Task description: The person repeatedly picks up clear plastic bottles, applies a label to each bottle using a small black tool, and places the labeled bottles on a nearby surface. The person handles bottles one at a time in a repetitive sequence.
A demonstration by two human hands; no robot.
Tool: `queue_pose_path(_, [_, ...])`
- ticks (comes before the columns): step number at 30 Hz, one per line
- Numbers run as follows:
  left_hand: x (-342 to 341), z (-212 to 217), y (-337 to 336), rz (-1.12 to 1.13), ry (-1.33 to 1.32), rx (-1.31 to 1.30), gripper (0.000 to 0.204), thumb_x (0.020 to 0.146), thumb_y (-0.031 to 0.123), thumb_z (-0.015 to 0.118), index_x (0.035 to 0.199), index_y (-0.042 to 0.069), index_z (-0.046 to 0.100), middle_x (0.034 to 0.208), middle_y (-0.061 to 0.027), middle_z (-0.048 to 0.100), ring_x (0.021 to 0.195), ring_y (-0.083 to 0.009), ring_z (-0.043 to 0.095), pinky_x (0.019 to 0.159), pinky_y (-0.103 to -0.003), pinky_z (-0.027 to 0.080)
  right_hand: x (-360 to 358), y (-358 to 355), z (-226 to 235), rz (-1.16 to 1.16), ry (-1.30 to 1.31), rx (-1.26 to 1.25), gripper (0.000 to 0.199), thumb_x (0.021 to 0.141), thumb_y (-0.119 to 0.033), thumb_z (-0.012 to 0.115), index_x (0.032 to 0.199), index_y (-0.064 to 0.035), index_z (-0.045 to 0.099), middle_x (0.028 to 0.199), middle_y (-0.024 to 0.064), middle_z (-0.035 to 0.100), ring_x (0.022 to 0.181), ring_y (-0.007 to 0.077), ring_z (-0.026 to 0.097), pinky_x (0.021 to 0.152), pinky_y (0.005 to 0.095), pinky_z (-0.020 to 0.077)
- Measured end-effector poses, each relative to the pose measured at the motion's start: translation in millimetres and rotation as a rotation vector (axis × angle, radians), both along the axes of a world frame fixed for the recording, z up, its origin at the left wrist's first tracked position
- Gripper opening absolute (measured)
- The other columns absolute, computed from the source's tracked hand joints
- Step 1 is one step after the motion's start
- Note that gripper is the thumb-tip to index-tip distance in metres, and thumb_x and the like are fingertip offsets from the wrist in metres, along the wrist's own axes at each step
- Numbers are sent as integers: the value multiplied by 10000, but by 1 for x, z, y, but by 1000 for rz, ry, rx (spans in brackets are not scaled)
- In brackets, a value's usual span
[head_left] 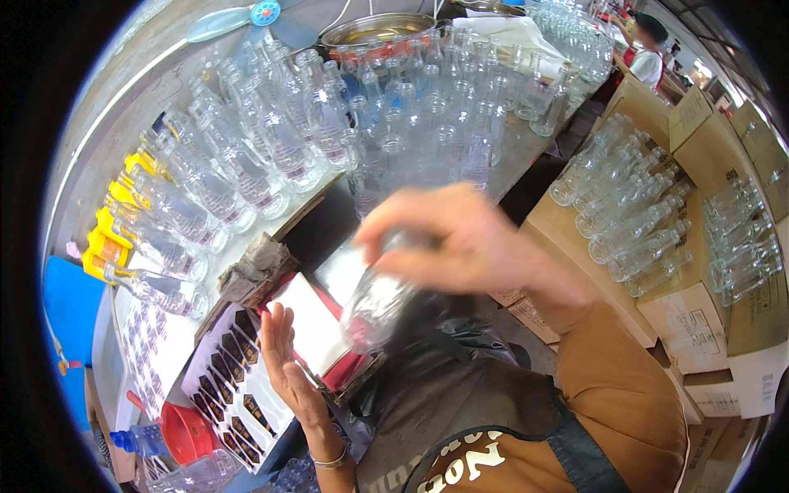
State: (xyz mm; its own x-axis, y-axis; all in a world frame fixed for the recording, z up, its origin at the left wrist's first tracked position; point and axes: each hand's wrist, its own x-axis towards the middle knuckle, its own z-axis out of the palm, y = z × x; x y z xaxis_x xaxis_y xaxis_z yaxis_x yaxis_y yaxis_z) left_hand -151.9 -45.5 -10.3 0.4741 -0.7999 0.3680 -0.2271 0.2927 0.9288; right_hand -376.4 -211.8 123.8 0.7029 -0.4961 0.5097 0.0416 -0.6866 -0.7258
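Observation:
My right hand (460, 234), smeared by motion, is closed round a clear glass bottle (376, 308) and holds it tilted in front of my apron. A reddish patch shows near the bottle's lower end. Under and beside it lies a white pad (306, 324) with red material around its edge. My left hand (289, 374) is upright at the pad's near left side, fingers stretched out and nothing in it. Close to that hand is a white sheet with rows of dark labels (234, 361). A worn brownish block (256, 267) sits at the far end of the pad.
Rows of printed glass bottles (246, 164) crowd the left bench, with plain ones (444, 107) behind. Cardboard boxes (690, 329) of bottles stand at right. A red bowl (185, 431) is lower left, a fan (265, 12) at the back. Another person (645, 57) works far right.

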Motion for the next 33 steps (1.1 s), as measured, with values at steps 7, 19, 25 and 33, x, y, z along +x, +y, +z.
queue_pose_path(7, [-3,-6,-3,43,37,52,589,1014,331,561,1459,-30,423,1449,-196,516,1251,-303,571,1060,-411,425,-127,-61,43,-659,212,-92,228,955,-208,642,1064,-10,676,891,25,711,810,83,657,644,241,480])
queue_pose_path(19, [-7,-17,-21,84,-18,254,487,1022,212,554,1442,-14,455,1412,-162,558,1176,-278,609,999,-385,466,-206,-202,-43,-993,382,-251,344,905,-356,661,1029,-36,690,795,162,673,745,282,629,711,382,491])
queue_pose_path(25, [-16,-21,-38,74,9,299,474,1010,159,572,1433,-20,457,1404,-176,555,1170,-261,618,990,-356,466,-207,-250,-34,-1103,465,-290,342,898,-370,635,1027,-63,713,901,190,710,889,380,675,795,450,519])
queue_pose_path(33, [-22,-19,-49,82,54,326,447,996,107,575,1412,-24,474,1380,-164,566,1157,-239,617,1000,-339,477,-208,-312,-52,-988,479,-278,354,890,-382,673,1030,-60,711,886,188,689,842,332,652,772,420,503])
